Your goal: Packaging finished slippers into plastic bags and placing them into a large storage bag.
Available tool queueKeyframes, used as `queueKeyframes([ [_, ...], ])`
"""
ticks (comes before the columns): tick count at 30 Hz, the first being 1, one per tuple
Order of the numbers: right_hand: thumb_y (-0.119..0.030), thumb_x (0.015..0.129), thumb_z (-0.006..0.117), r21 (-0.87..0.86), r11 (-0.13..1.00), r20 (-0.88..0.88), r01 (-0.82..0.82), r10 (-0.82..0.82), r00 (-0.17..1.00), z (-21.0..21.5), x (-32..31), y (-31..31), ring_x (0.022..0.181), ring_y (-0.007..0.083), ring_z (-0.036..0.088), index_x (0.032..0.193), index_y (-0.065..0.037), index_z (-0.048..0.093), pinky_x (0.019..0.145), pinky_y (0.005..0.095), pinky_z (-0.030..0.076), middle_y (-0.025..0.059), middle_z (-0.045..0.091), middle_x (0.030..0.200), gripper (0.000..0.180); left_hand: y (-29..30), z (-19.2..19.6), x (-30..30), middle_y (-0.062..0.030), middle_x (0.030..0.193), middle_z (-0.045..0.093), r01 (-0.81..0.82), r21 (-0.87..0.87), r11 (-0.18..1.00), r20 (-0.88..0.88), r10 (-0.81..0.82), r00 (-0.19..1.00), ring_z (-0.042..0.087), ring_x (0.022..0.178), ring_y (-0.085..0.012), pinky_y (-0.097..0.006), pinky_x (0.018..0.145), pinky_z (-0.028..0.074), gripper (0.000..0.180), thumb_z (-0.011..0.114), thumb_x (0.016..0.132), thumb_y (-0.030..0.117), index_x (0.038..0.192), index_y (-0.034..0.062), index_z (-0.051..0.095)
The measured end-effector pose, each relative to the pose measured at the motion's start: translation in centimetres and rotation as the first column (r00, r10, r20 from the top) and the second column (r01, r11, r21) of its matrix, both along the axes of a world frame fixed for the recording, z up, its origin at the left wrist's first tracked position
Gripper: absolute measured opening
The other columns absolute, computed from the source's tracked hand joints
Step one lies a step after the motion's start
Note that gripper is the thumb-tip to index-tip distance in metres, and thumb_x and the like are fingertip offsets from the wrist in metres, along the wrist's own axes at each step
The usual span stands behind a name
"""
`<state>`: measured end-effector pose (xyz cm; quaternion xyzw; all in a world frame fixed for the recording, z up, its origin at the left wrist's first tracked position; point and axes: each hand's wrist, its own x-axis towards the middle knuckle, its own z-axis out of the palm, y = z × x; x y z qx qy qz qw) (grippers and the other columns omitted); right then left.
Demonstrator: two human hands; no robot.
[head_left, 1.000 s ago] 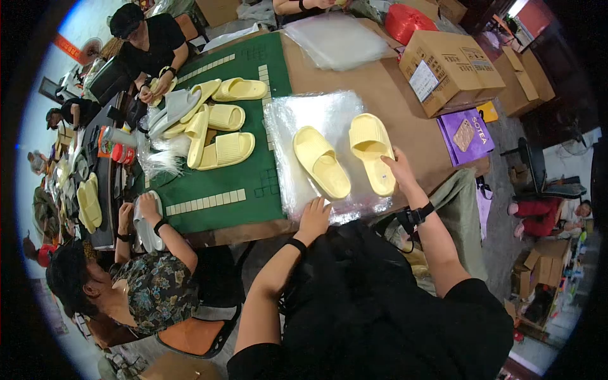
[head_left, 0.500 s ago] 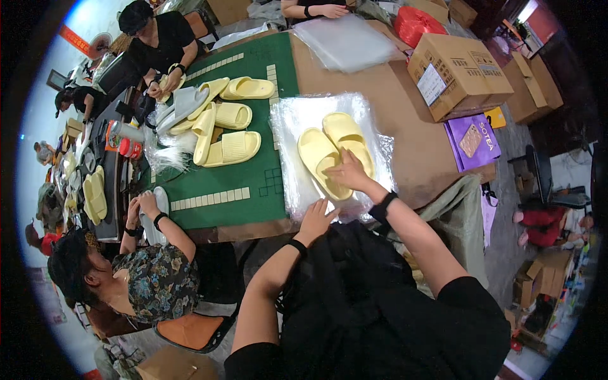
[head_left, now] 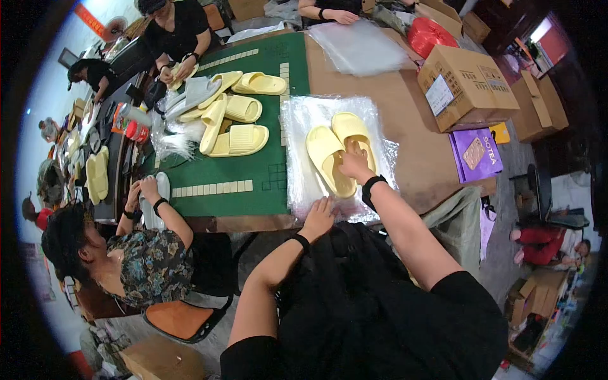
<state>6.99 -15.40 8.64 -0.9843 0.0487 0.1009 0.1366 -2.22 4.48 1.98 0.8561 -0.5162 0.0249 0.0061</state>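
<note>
A pair of pale yellow slippers lies side by side on a stack of clear plastic bags (head_left: pixel 302 185), toes pointing away from me. My right hand (head_left: pixel 356 161) reaches over the pair with fingers apart. Its fingertips rest in the right slipper (head_left: pixel 350 126), and its thumb lies by the inner edge of the left slipper (head_left: pixel 324 154). At the near edge of the bags, my left hand (head_left: pixel 318 217) lies with its fingers stretched out, touching the plastic and holding nothing.
More yellow and grey slippers (head_left: pixel 238 140) are heaped on the green mat (head_left: pixel 218 204) to my left. Co-workers sit at near left and far left, handling slippers. Clear plastic sheets (head_left: pixel 359 47) lie at the far side. A cardboard box (head_left: pixel 467 85) and a purple bag (head_left: pixel 476 154) stand right.
My right hand has shifted from across both slippers, fingers now dipping into the right slipper. My left hand stays by the bag edge. The whole view has shifted slightly.
</note>
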Motion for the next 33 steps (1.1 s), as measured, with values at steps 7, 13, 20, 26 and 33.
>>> queueKeyframes([
  [7,-0.016,0.083,0.048,0.839,0.506,-0.067,0.200,-0.268,0.961,2.2,-1.3,-1.5,0.105,0.0233,0.052,0.109,0.002,0.054,0.091,0.0360,0.039,0.0158,0.054,0.115,0.032,-0.9,3.3,0.8,-0.0150,0.126,0.044,-0.107,-0.081,0.991,-0.221,0.087,0.971,0.041,0.116,-0.0270,-0.039,0.094,0.034,0.057,0.055,0.076,0.023,0.127,0.0009,0.038],
  [13,-0.019,0.088,0.052,0.805,-0.358,-0.562,0.473,-0.206,0.801,10.8,-12.5,-9.7,0.100,0.0172,0.056,0.122,0.001,0.046,0.082,0.0288,0.047,0.0125,0.058,0.111,0.039,-3.7,8.4,4.3,-0.0091,0.128,0.043,-0.228,-0.269,0.936,-0.070,0.217,0.974,0.041,0.116,-0.0243,-0.044,0.096,0.029,0.055,0.054,0.074,0.010,0.127,0.0045,0.039],
  [20,-0.004,0.079,0.056,0.884,0.324,-0.402,0.337,0.156,0.902,8.4,-17.3,-11.4,0.087,0.0097,0.051,0.103,0.000,0.058,0.080,0.0270,0.043,0.0054,0.061,0.099,0.024,-4.7,9.5,7.8,-0.0147,0.115,0.053,-0.362,-0.284,0.888,-0.601,0.129,0.789,0.052,0.101,-0.0289,-0.037,0.094,0.036,0.071,0.050,0.071,-0.006,0.136,0.0169,0.029],
  [26,-0.009,0.076,0.053,0.623,0.764,-0.014,0.169,-0.205,0.979,8.0,-15.5,-6.5,0.093,0.0292,0.057,0.093,0.005,0.059,0.080,0.0353,0.044,0.0219,0.060,0.095,0.022,-5.5,10.0,8.2,-0.0163,0.103,0.057,-0.489,-0.374,0.788,-0.384,0.348,0.855,0.051,0.102,-0.0352,-0.050,0.093,0.034,0.043,0.043,0.080,0.000,0.122,0.0046,0.047],
  [33,-0.007,0.068,0.059,0.204,0.971,0.452,-0.125,0.020,0.892,9.0,-14.2,-4.8,0.093,0.0395,0.048,0.083,0.004,0.059,0.083,0.0471,0.038,0.0218,0.052,0.101,0.019,-7.7,12.8,5.2,-0.0148,0.135,0.036,-0.479,-0.316,0.819,-0.479,0.298,0.826,0.032,0.125,-0.0347,-0.054,0.101,0.022,0.050,0.042,0.083,0.007,0.132,0.0065,0.032],
])
